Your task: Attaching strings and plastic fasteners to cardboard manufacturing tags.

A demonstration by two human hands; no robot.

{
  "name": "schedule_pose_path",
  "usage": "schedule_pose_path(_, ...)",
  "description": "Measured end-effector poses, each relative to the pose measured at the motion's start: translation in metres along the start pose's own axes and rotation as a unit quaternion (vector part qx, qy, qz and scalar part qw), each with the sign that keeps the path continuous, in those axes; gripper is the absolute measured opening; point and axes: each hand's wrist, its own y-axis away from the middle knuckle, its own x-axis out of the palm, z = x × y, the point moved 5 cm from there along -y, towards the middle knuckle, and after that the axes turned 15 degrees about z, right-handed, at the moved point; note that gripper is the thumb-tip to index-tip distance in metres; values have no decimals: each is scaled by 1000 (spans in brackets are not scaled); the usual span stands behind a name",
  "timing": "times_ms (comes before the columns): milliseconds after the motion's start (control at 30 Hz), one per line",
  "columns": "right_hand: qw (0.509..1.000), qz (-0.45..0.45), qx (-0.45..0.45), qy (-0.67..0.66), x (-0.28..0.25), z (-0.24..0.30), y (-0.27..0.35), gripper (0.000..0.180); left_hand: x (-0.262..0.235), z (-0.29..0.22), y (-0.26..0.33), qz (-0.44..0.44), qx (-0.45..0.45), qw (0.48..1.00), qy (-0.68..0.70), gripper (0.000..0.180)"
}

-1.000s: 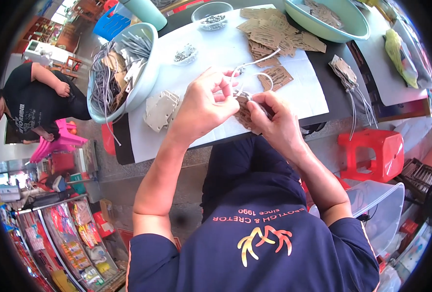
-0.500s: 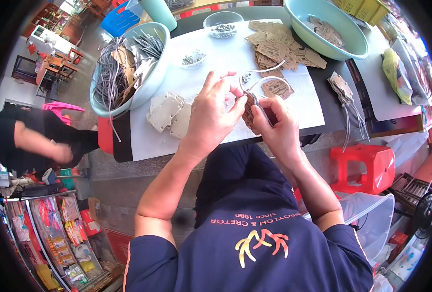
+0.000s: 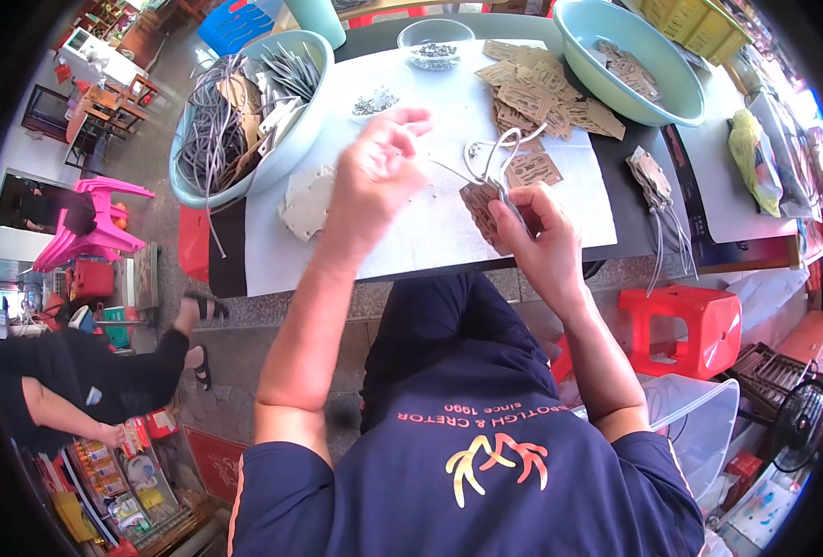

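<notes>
My right hand [image 3: 543,223] is closed on a small brown printed cardboard tag [image 3: 481,209], with the thumb on top. Pale grey cord [image 3: 498,153] rises from the tag's upper end in loose loops. My left hand [image 3: 379,176] is raised to the left of the tag, apart from it, with its fingers blurred by motion. Whether anything is between those fingers cannot be made out. Below the left hand, partly covered by it, lie white cards [image 3: 308,200] with small holes. Just beyond its fingertips sits a clear dish of small metal pieces [image 3: 374,100].
Brown tags [image 3: 532,84] are heaped on the white sheet [image 3: 411,246]. A blue basin [image 3: 182,176] of cords stands left, a green basin [image 3: 681,111] at back right. Corded tags [image 3: 651,172] lie right. A red stool [image 3: 681,325] stands beside me; another person [image 3: 68,390] is at left.
My left hand has left the tag and cord, moving left and up. My right hand still holds the tag. The other person at left has moved nearer, toward the lower left.
</notes>
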Motion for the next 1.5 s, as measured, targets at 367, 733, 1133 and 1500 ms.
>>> schedule_pose_path(367, 984, 68, 77, -144, -17, -13, 8, 12, -94, -32, -3, -190, 60, 972, -124, 5)
schedule_pose_path(733, 994, 15, -54, -96, -29, 11, 11, 11, -11, -54, 8, -169, 183, 900, -359, 7)
schedule_pose_path(1133, 977, -45, -89, -190, -22, 10, 11, 10, 68, -17, 7, -33, 52, 968, -243, 20)
schedule_pose_path(1500, 989, -23, -81, -118, -13, -2, 12, 14, 67, -3, 4, -15, -6, 1000, 1, 12)
